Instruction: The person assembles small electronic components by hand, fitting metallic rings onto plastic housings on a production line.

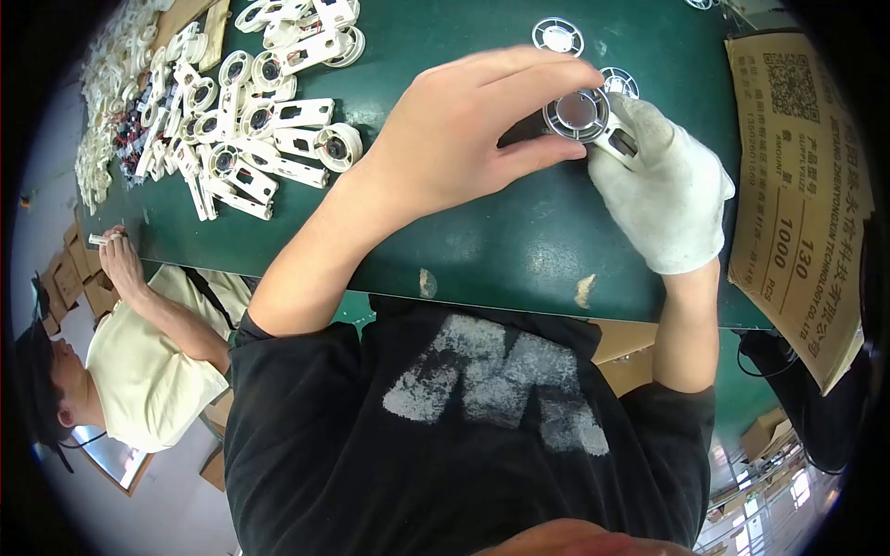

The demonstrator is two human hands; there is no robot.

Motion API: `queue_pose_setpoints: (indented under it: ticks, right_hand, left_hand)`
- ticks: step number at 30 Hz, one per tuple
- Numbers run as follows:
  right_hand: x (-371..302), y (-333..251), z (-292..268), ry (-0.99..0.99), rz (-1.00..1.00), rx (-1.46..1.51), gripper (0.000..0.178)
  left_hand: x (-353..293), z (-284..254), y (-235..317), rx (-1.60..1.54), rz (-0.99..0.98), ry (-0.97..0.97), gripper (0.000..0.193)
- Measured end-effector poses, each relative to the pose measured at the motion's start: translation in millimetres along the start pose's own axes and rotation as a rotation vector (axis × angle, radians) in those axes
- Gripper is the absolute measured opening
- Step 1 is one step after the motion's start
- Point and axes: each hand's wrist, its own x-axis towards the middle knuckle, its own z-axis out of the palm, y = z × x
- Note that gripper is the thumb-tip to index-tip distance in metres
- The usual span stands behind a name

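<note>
My bare left hand (464,130) curves around a round grille cover (577,113) with a silver disc in its middle. Its thumb is at the lower rim and its fingertips are at the upper rim. The cover lies on the head of a small white handheld fan (618,145). In a white glove, my right hand (663,185) grips the fan's handle, which it partly hides. Two more round covers lie just beyond my hands: one cover (558,37) at the far side and another cover (619,83) close to the gloved thumb.
Many white fan bodies (273,116) are piled on the green table (464,246) at the left, with a heap of white parts (97,139) behind. A cardboard box (788,204) stands along the right edge. A co-worker (153,357) sits at the lower left, holding a small white part.
</note>
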Motion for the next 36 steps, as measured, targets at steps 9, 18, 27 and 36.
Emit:
queue_pose_setpoints:
  ticks: [9, 18, 27, 36]
  right_hand:
    - [-2.4, -1.4, 0.3, 0.010, 0.074, 0.181, 0.027]
    - [4.6, 4.2, -11.5, -0.525, 0.325, 0.770, 0.031]
    - [-10.2, -6.9, 9.8, -0.126, -0.111, 0.319, 0.027]
    - [5.2, -22.4, 2.0, -0.172, 0.216, 0.572, 0.040]
  left_hand:
    - [-1.1, 3.3, 2.8, 0.053, 0.017, 0.047, 0.052]
    - [4.1, -0.2, 3.2, -0.249, 0.140, -0.055, 0.061]
    - [-2.5, 2.8, 5.9, -0.896, -0.224, -0.100, 0.029]
    - [23.0, -41.0, -10.5, -0.359, -0.585, -0.173, 0.016]
